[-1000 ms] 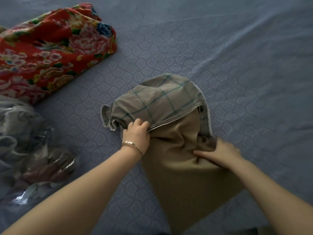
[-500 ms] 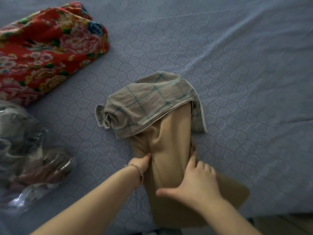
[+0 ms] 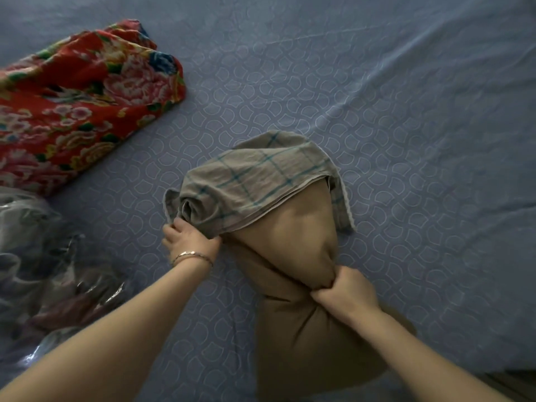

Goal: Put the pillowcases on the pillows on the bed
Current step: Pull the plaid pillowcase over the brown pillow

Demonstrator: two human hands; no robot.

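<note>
Pillowcase part-way on pillow, both hands gripping.

Tan pillow [image 3: 304,329] lay on blue patterned bed sheet [image 3: 406,126], far end covered by grey checked pillowcase [image 3: 255,184]. Left hand [image 3: 190,242], bracelet [image 3: 191,256] at wrist, clutched the pillowcase's bunched left edge. Right hand [image 3: 345,294] was fisted around a pinch of pillow fabric mid-way. Red floral bedding [image 3: 78,103] and clear plastic bag [image 3: 43,271] lay at left.
</note>
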